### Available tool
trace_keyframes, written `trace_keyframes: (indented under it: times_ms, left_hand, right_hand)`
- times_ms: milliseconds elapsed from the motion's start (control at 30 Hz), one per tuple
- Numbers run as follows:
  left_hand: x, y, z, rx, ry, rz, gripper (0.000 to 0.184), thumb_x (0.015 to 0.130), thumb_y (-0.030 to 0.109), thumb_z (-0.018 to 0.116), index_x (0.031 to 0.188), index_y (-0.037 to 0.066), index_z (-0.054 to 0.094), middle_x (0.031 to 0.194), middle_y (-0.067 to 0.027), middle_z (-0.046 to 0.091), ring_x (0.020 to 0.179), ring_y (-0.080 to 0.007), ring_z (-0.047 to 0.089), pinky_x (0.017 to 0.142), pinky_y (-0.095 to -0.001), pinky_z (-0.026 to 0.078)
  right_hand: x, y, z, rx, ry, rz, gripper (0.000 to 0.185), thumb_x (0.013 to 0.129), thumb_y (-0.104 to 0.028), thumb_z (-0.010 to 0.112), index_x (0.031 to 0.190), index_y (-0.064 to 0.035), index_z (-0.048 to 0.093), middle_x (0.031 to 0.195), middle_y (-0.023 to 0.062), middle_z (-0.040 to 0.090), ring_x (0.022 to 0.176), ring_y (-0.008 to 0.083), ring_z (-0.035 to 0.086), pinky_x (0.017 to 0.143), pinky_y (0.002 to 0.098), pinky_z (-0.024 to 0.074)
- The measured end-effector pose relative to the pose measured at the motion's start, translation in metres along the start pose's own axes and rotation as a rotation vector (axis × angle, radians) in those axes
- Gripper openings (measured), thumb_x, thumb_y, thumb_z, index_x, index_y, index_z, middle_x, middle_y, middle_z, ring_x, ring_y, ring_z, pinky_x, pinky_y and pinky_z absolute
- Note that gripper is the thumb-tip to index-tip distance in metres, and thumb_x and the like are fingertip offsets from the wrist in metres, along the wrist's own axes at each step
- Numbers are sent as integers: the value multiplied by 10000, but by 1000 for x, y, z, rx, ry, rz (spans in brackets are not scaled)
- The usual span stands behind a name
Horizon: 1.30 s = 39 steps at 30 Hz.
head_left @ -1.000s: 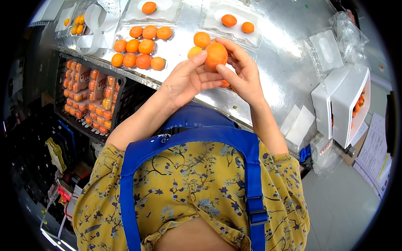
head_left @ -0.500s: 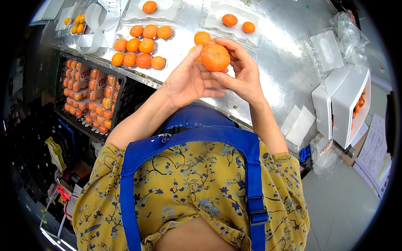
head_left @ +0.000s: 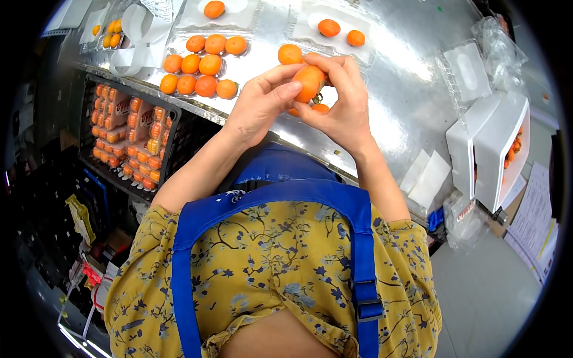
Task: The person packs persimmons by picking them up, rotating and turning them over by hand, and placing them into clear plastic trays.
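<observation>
Between both hands, above the metal table, is an orange mandarin point(head_left: 309, 83) with its greenish stem end turned toward the right and down. My left hand point(head_left: 262, 104) pinches it from the left with thumb and fingertips. From the other side my right hand point(head_left: 343, 98) is closed on it, thumb below and fingers over the top. Just beyond the hands lies another mandarin point(head_left: 290, 54). Parts of more mandarins point(head_left: 320, 108) show beneath the fingers, mostly hidden. A clear tray of mandarins point(head_left: 209, 64) in rows sits to the left.
At the back, clear lined trays hold a single mandarin point(head_left: 214, 9) and two more mandarins point(head_left: 329, 28). Below the table's left edge, a black crate point(head_left: 173, 119) holds packed fruit boxes. White foam boxes point(head_left: 462, 155), paper sheets point(head_left: 427, 173) and plastic packaging point(head_left: 498, 56) lie on the right.
My left hand has gone from lying open, palm up, to pinching the mandarin. The fruit has turned, bringing its stem end into view.
</observation>
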<state>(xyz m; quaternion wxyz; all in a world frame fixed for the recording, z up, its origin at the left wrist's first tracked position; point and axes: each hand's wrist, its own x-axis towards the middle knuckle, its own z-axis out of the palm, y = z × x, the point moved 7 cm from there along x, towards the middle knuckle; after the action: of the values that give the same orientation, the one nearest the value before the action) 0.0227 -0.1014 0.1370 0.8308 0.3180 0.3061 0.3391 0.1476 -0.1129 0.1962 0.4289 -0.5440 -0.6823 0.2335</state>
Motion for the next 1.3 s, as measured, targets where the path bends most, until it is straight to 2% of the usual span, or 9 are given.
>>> trace_keyframes:
  times_ms: [367, 467, 500, 633, 767, 867, 900, 1033, 1300]
  left_hand:
    - [-3, -23, -14, -646, -162, -201, 544, 938, 363, 564, 1353, 47, 411, 1288, -117, 528, 1151, -228, 557, 968, -396, 478]
    - [-8, -24, -33, -602, -197, -135, 559, 916, 384, 595, 1339, 60, 427, 1291, -103, 525, 1168, -232, 544, 989, -411, 466]
    - [-10, -25, -45, -562, -157, -140, 551, 891, 325, 642, 1326, 54, 441, 1279, -109, 535, 1174, -226, 539, 995, -416, 462]
    - [-19, -6, -85, -250, -24, -48, 525, 832, 141, 701, 1301, 51, 482, 1211, -114, 576, 1124, -203, 570, 970, -383, 477]
    - [-24, 16, -141, 469, 357, 102, 435, 776, 125, 749, 1172, 36, 592, 1131, -98, 624, 997, -190, 631, 900, -309, 498]
    - [-19, 34, -149, 1068, 473, 301, 470, 725, 126, 764, 1161, 50, 604, 1118, -97, 630, 990, -199, 631, 857, -312, 508]
    - [-15, 40, -146, 1275, 486, 419, 493, 670, 125, 769, 1134, 64, 614, 1073, -101, 624, 981, -251, 614, 838, -355, 498]
    - [-4, 36, -137, 1612, 466, 616, 436, 665, 133, 743, 1082, 83, 626, 1005, -93, 597, 969, -299, 552, 851, -406, 441]
    - [11, 24, -138, 1806, 520, 534, 412, 654, 179, 741, 1043, 118, 622, 976, -61, 599, 955, -271, 549, 811, -419, 408]
  right_hand:
    - [-2, 1, -4, 191, 11, 58, 630, 591, -107, 824, 1175, -65, 592, 1106, 95, 575, 918, 200, 557, 769, 309, 484]
    - [-6, 9, -7, 242, 19, 102, 604, 614, -124, 814, 1175, -67, 597, 1111, 81, 572, 930, 181, 550, 784, 305, 465]
    - [-8, 12, -8, 247, 12, 118, 590, 623, -127, 807, 1172, -67, 600, 1114, 79, 571, 929, 178, 549, 786, 302, 459]
    - [-17, 28, -7, 249, -13, 181, 508, 662, -130, 768, 1140, -65, 611, 1126, 76, 570, 937, 177, 550, 782, 295, 444]
    - [-24, 37, -4, 217, -28, 216, 453, 692, -146, 748, 1117, -65, 613, 1128, 79, 566, 944, 181, 553, 780, 301, 443]
    - [-24, 36, 0, 195, -49, 218, 429, 704, -154, 740, 1106, -66, 618, 1129, 84, 564, 954, 188, 556, 777, 305, 443]
    - [-23, 36, 1, 188, -56, 217, 421, 708, -158, 738, 1102, -67, 620, 1129, 87, 563, 957, 190, 557, 776, 306, 443]
    - [-22, 34, 3, 149, -70, 221, 398, 713, -156, 731, 1086, -64, 626, 1131, 94, 559, 988, 204, 553, 786, 311, 447]
    - [-27, 40, 0, 117, -61, 206, 374, 725, -137, 723, 1076, -52, 627, 1135, 107, 564, 1023, 221, 550, 797, 311, 456]
